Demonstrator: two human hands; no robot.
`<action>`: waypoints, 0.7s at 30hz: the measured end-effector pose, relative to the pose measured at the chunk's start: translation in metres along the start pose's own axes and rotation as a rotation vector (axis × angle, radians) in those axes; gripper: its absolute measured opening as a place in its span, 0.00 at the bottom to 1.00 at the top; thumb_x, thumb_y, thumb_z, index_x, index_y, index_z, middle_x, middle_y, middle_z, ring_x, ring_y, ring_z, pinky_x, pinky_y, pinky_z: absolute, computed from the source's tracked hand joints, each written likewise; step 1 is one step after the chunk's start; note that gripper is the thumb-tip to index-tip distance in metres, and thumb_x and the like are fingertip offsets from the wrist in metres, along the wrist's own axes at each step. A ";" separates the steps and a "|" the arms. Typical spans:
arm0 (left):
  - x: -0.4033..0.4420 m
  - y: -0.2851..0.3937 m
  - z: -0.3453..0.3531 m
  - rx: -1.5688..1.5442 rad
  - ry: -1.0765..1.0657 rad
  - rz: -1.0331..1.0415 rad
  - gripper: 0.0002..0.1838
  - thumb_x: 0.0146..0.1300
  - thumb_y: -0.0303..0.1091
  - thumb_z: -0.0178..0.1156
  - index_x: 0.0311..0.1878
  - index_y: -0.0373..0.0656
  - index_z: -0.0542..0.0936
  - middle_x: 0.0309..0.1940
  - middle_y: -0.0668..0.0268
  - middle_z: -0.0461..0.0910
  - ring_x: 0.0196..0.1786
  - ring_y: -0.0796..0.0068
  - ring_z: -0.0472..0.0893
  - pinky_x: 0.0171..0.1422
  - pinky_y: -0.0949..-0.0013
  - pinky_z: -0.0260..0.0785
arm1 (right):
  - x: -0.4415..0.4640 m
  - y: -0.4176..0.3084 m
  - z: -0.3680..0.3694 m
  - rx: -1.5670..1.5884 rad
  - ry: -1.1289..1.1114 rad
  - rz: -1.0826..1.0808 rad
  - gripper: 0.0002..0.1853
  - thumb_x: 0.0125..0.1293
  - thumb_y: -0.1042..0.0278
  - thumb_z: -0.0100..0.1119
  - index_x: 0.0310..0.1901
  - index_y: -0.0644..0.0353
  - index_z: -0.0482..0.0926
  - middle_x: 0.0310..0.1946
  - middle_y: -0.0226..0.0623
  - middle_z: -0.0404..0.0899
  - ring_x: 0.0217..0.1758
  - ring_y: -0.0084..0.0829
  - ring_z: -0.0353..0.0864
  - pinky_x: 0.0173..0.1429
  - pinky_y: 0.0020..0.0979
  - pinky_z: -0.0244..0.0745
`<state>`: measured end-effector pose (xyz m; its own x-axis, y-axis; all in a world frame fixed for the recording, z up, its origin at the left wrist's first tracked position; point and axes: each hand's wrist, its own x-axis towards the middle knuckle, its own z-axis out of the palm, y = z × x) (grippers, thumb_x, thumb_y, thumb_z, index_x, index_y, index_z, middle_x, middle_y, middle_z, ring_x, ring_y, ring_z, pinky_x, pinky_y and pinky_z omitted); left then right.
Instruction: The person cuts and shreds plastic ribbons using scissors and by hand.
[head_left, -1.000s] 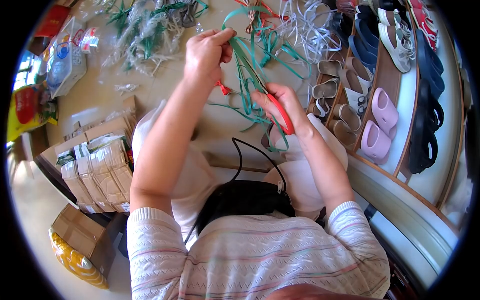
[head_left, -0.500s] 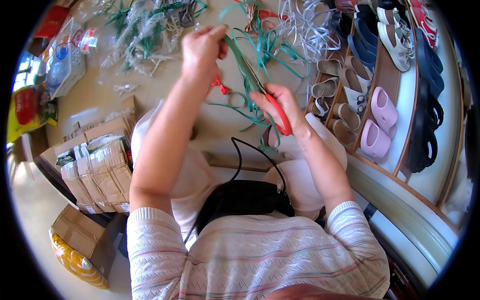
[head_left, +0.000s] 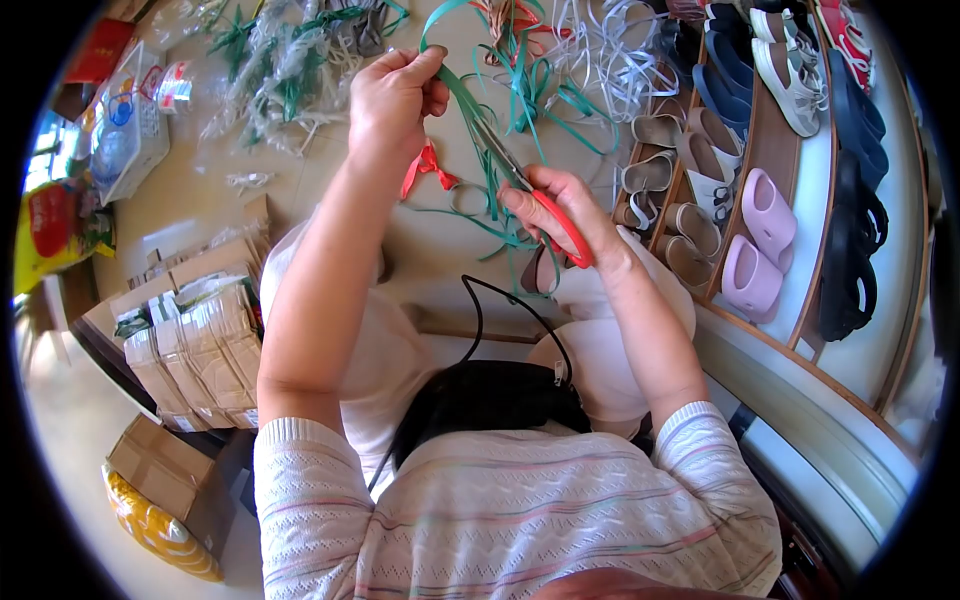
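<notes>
My left hand (head_left: 388, 105) is closed in a pinch on a bundle of green ribbon strips (head_left: 456, 92), raised above the floor. The strips slant down from it toward my right hand (head_left: 568, 200), and their loose ends dangle below. Wrapped in my right hand are scissors with red handles (head_left: 577, 245). Their metal blades point up and left, lying along the green strips; whether the blades touch them I cannot tell. A knotted red ribbon (head_left: 428, 170) lies on the floor just below my left hand.
Tangled green ribbon (head_left: 530, 90), white ribbon (head_left: 610, 50) and clear plastic wrapping (head_left: 275, 80) lie on the floor ahead. A shoe rack with pink slippers (head_left: 765, 215) stands at right. Flattened cardboard boxes (head_left: 190, 350) and a white basket (head_left: 135, 150) are at left.
My left hand has shifted slightly left with the green strips. My right hand and the scissors have moved slightly to the right. More of the red ribbon shows.
</notes>
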<state>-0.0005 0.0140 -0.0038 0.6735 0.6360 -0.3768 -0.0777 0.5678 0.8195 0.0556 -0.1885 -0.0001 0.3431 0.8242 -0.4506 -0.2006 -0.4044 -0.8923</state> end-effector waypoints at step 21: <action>-0.013 -0.013 0.016 0.245 -0.038 -0.035 0.09 0.58 0.34 0.59 0.32 0.36 0.77 0.14 0.69 0.70 0.15 0.83 0.65 0.20 0.80 0.56 | 0.003 -0.018 0.003 0.137 0.045 0.082 0.14 0.60 0.57 0.58 0.25 0.58 0.71 0.14 0.19 0.63 0.15 0.11 0.60 0.18 0.17 0.53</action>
<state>0.0039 -0.0100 -0.0030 0.7003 0.5950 -0.3943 0.1235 0.4430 0.8880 0.0575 -0.1778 0.0150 0.3609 0.7709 -0.5249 -0.3513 -0.4090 -0.8422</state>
